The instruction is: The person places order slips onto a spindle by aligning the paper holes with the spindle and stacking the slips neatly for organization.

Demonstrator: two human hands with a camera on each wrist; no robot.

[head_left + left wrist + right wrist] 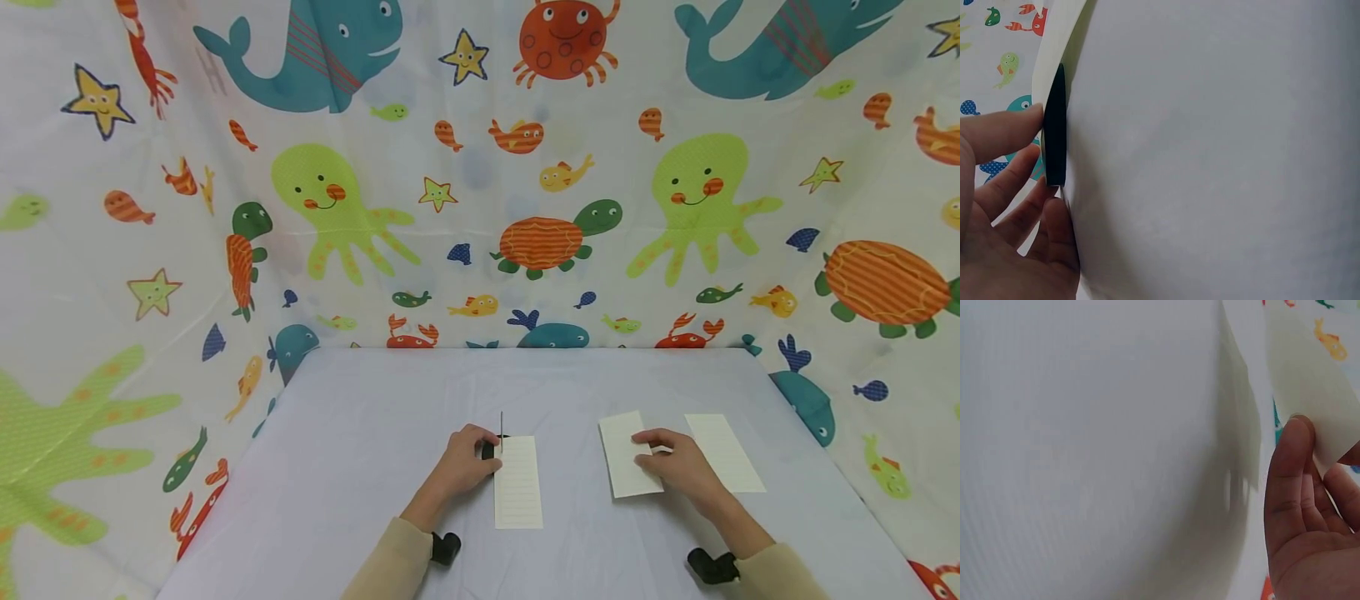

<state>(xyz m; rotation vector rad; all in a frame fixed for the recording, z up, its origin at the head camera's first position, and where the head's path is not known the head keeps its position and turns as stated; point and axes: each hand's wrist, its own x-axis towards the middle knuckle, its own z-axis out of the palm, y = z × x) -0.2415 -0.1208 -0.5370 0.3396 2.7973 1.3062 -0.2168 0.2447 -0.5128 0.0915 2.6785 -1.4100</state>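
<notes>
My left hand (463,458) pinches a black binder clip (488,451) at the upper left edge of a narrow lined paper sheet (519,492). A thin clip handle stands up above the sheet's top edge. In the left wrist view the dark wedge of the clip (1055,140) shows beside my thumb, against the pale sheet (1054,44). My right hand (678,462) pinches a cream paper sheet (622,457) by its right side, between thumb and fingers. This sheet is tilted up off the table, and in the right wrist view the paper (1313,381) rises above my fingertips.
Another cream sheet (731,454) lies on the table to the right, behind my right hand. A white cloth covers the table (360,433). A curtain (480,250) with printed sea animals hangs behind and at both sides. Black wrist mounts (446,548) sit at both sleeves.
</notes>
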